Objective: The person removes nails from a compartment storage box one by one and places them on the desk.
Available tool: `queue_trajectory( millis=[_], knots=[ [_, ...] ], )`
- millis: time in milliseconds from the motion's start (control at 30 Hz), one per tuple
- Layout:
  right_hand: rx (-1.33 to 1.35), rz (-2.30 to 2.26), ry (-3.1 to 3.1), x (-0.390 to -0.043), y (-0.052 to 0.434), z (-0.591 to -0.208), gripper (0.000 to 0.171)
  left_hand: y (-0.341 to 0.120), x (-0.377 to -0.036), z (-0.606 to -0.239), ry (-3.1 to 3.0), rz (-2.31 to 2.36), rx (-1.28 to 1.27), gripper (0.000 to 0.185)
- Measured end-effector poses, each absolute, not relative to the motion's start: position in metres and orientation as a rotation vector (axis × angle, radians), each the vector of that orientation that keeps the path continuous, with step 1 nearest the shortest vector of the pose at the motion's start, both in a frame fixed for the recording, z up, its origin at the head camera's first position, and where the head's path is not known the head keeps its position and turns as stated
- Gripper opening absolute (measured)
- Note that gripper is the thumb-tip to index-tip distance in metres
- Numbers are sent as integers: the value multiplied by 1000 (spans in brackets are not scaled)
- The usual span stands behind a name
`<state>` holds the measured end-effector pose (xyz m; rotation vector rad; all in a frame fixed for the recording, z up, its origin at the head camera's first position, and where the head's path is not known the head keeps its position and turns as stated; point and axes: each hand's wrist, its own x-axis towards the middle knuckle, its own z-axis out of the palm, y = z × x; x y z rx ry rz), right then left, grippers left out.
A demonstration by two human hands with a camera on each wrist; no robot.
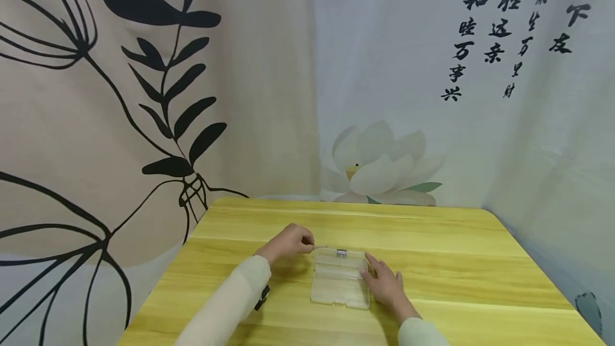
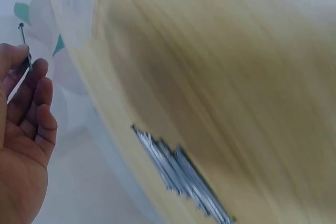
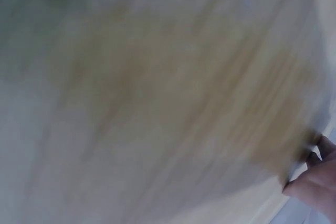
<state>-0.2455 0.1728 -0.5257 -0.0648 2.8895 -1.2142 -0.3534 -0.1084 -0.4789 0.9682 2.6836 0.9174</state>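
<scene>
A thin grey nail [image 2: 23, 38] with a small head is pinched between the thumb and fingertips of my left hand [image 1: 292, 240]. That hand is at the upper left corner of a clear plastic box [image 1: 340, 290], which lies opened flat on the table. My right hand [image 1: 384, 282] rests at the box's right side, fingers fairly straight and spread, touching its edge. In the left wrist view a pile of grey nails [image 2: 181, 174] lies on the wood; the head view does not show it. A small dark and white thing [image 1: 341, 253] sits at the box's far part, too small to make out.
The box lies on a yellow wood-grain table [image 1: 432, 239] with rounded far corners. Behind the table hangs a printed curtain [image 1: 269, 95] with plants, a lotus and writing. A black strap piece [image 1: 262, 298] shows at the left wrist. The right wrist view is blurred.
</scene>
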Motion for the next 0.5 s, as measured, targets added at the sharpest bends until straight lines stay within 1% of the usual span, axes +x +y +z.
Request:
queue_trajectory(
  millis=[367, 500],
  knots=[
    [-61, -1233, 2868, -247, 175, -529, 55, -152, -356, -469, 2697, 1058, 880, 12],
    [-54, -1240, 2863, -246, 175, -527, 54, -168, -356, -467, 2700, 1114, 810, 11]
  ],
)
